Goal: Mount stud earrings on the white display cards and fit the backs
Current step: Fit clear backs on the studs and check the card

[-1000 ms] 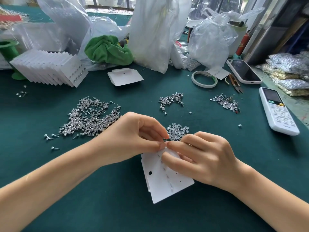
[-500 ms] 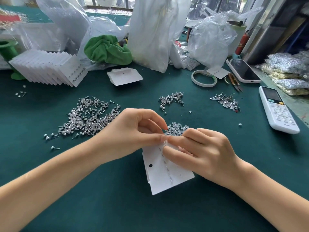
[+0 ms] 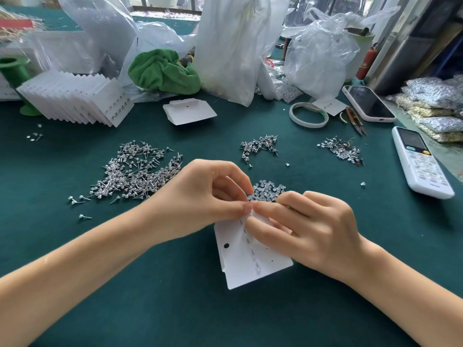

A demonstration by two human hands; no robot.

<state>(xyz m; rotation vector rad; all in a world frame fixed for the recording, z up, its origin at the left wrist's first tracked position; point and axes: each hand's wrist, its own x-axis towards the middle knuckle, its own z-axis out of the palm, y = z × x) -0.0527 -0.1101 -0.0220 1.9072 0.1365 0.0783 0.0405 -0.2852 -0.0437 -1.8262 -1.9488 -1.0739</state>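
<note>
A white display card (image 3: 246,262) lies tilted on the green table, with a row of studs down its middle and a black hole near its left edge. My left hand (image 3: 203,199) pinches at the card's top edge, thumb and forefinger closed on something too small to make out. My right hand (image 3: 305,229) grips the card's upper right part, fingertips meeting those of the left. A large heap of loose stud earrings (image 3: 135,174) lies to the left. A small pile of clear backs (image 3: 268,190) sits just behind my fingers.
Two smaller stud piles (image 3: 259,146) (image 3: 342,150) lie farther back. A fanned stack of filled cards (image 3: 75,98), blank cards (image 3: 189,112), a tape roll (image 3: 308,115), snips (image 3: 354,118), a phone (image 3: 368,103) and a white remote (image 3: 421,164) ring the work area. Plastic bags (image 3: 233,41) and a green cloth (image 3: 162,71) stand behind.
Both hands stay pinched together at the card's top edge; fingers shifted only slightly and the card barely moved.
</note>
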